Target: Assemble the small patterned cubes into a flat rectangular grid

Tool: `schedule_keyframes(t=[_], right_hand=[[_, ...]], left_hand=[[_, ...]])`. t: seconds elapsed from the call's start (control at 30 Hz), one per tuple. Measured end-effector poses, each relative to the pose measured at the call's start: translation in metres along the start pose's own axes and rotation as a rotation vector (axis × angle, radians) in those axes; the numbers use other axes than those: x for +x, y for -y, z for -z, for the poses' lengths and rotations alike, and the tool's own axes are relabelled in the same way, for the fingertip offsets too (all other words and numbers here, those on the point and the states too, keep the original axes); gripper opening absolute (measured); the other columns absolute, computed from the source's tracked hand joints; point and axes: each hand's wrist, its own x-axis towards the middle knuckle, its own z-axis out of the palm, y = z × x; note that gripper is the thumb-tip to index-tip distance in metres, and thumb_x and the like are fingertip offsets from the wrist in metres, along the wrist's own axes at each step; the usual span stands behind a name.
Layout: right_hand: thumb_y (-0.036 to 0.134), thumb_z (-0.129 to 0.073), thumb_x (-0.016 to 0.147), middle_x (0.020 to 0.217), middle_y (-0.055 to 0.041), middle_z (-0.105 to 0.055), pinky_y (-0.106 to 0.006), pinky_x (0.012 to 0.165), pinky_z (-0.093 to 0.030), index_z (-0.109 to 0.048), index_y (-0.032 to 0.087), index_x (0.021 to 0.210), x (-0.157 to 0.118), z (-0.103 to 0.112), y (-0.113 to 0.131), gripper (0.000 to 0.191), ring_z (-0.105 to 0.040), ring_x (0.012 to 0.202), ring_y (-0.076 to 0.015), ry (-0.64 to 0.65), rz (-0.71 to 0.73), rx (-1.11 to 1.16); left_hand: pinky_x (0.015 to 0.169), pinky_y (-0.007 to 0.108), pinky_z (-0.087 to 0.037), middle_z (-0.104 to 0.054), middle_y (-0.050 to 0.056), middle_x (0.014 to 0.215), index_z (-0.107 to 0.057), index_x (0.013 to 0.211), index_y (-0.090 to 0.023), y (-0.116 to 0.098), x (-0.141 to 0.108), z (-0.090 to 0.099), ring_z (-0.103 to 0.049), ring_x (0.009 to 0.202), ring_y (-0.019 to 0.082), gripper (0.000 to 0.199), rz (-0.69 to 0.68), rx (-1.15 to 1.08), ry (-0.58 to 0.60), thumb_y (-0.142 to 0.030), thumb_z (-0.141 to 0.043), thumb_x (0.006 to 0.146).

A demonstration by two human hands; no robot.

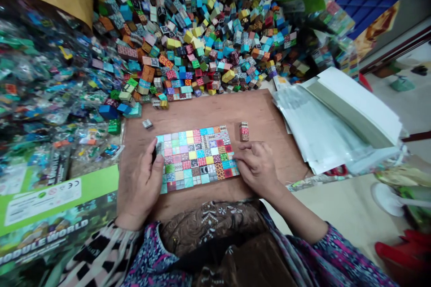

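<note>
A rectangular block of small patterned cubes (191,157), laid side by side in rows, lies on a brown wooden board (208,110). At its left edge rests my left hand (144,184), fingers stretched along the side and the thumb apart. My right hand (256,166) touches the right edge with its fingers bent together; whether a cube is between them I cannot make out. Just above that hand stands a short column of red and brown cubes (244,131). A small grey cube piece (147,123) sits near the block's upper left.
A large heap of loose coloured cubes (202,31) borders the board's far edge. Plastic-bagged pieces (43,80) lie left, above a green printed package (57,224). Clear bags and white card (323,121) overlap the board's right side. Red scissor handles (338,170) show beneath them.
</note>
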Motion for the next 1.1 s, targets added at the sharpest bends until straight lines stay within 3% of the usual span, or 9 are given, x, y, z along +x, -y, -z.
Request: schedule_keyframes(t=[0.4,1.1], right_hand=[[0.017,-0.058,0.091,0.097,-0.0070,-0.068,-0.041,0.078,-0.038,-0.078,0.029,0.091,0.021,-0.009,-0.006,0.023,-0.055,0.092,-0.0266,-0.028,0.022,-0.094],[0.020,-0.057,0.091,0.107,-0.0090,-0.071,-0.040,0.077,-0.031,-0.079,0.026,0.093,0.049,-0.013,-0.006,0.023,-0.051,0.097,-0.0282,0.070,-0.057,-0.245]], left_hand=[[0.123,0.052,-0.036,-0.055,0.011,0.153,-0.048,0.151,-0.021,0.004,-0.001,-0.002,-0.050,0.142,0.029,0.062,0.023,-0.040,-0.024,-0.058,-0.033,0.103],[0.125,0.051,-0.031,-0.051,0.008,0.157,-0.042,0.155,-0.024,0.016,-0.003,-0.004,-0.047,0.145,0.026,0.059,-0.029,-0.006,-0.006,-0.055,-0.033,0.105]])
